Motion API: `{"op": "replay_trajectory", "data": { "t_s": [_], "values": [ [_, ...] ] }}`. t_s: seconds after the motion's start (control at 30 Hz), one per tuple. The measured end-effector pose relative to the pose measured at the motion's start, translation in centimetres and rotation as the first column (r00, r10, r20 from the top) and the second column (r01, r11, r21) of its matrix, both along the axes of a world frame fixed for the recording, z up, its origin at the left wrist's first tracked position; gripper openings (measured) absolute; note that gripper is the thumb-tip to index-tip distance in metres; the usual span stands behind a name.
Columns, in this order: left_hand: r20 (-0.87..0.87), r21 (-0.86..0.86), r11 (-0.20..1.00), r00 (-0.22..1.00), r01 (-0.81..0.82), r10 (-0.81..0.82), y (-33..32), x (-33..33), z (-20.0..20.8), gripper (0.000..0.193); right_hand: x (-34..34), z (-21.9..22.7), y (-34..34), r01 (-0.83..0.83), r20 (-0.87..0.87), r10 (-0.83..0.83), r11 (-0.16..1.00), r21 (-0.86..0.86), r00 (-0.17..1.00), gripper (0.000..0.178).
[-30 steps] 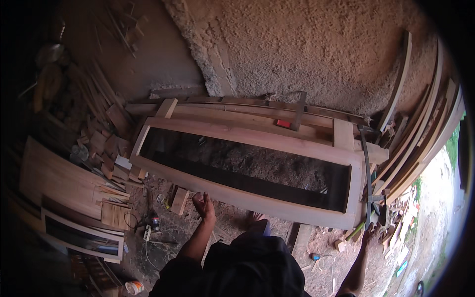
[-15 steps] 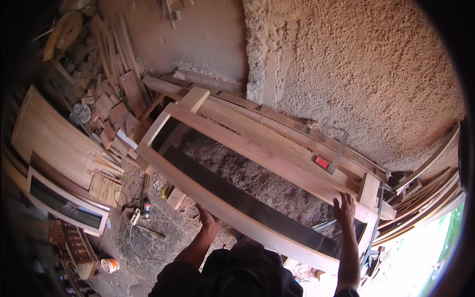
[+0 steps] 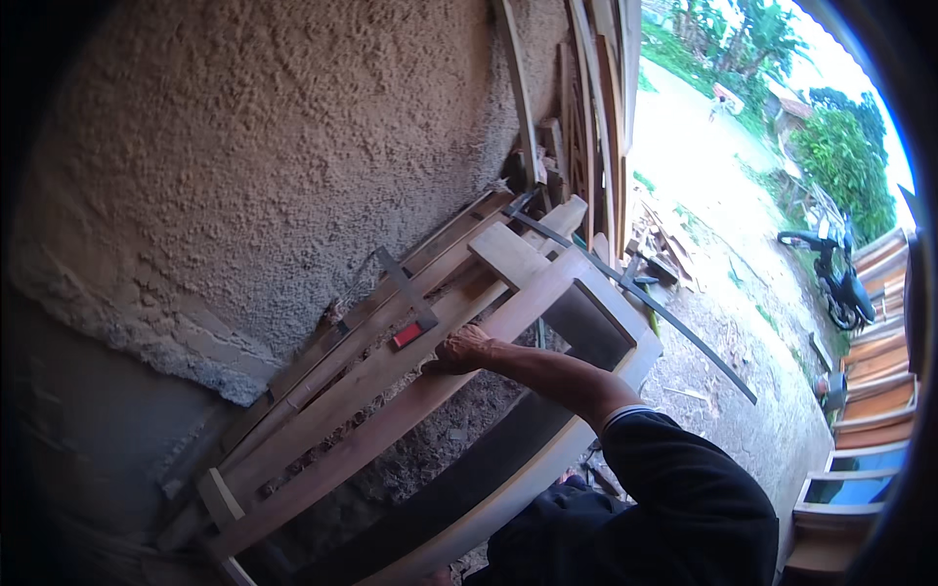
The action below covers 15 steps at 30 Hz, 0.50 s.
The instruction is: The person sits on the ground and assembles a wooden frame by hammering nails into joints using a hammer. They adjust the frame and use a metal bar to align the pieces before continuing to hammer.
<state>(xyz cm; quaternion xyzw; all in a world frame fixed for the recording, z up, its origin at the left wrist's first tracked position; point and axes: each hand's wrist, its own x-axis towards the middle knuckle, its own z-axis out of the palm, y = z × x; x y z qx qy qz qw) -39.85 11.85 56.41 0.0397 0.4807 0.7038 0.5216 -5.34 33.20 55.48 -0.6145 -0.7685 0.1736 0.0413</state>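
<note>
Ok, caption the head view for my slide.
Right hand on a wooden frame's far rail, near a red-ended L-shaped tool.

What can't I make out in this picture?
All in the head view:
Left hand: mostly cut off by the picture's lower edge.
Right hand: fingertips hidden by the hand or wooden frame, unclear which.
Wooden frame: near-left corner cut off by the lower edge.
Distant shape outdoors: too small to identify.

The person is wearing a near-black top point(image 3: 547, 537). Its loose right sleeve point(image 3: 684, 479) is appearing plain and is ending in a thin, pale band point(image 3: 622, 414). The forearm point(image 3: 562, 378) and right hand point(image 3: 464, 349) are showing bare.
</note>
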Motion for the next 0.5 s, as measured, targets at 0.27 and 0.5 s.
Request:
{"op": "replay_trajectory", "data": {
  "t_s": [0.27, 0.5],
  "values": [
    [-0.271, 0.041, 0.961, 0.929, 0.274, -0.253, 5.3, 6.5, 3.9, 0.079, 2.7, 13.0, -8.0, -0.027, -0.029, 0.043, 0.909, 0.416, 0.999, 0.058],
    [-0.441, 0.063, 0.886, 0.809, 0.459, -0.388, 2.6, 11.6, 6.4, 0.078, 8.2, 28.6, -22.1, -0.014, 0.086, -0.063, 0.721, 0.693, 0.994, 0.052]
  ]
}}
